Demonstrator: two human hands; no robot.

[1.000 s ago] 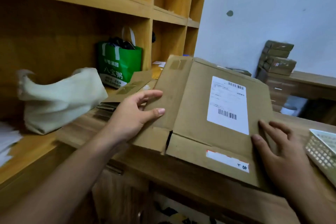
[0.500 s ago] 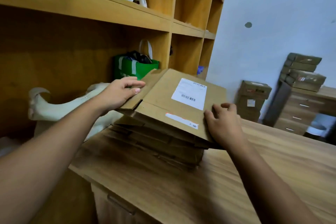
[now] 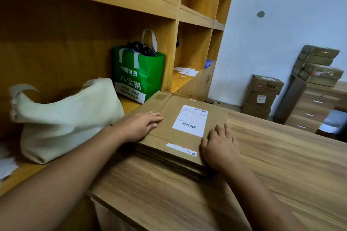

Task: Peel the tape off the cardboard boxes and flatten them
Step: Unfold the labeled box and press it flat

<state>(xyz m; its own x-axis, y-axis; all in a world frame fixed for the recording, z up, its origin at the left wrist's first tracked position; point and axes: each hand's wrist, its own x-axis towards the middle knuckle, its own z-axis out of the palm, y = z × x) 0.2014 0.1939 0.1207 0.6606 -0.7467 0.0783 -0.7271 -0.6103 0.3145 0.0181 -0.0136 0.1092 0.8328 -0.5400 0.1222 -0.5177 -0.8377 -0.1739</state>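
Both hands flat on flattened box [image 3: 180, 124] atop cardboard stack: left hand [image 3: 139, 126] on box's left edge, right hand [image 3: 218, 149] at its near-right corner

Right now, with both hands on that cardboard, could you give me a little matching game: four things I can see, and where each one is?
1 green bag
2 cream bag
3 shipping label
4 left hand

A pressing flat on the flattened box
B upright on the shelf, behind the box
C slumped on the shelf, far left
D stuck on the box's top face

Pairs: 1-B, 2-C, 3-D, 4-A
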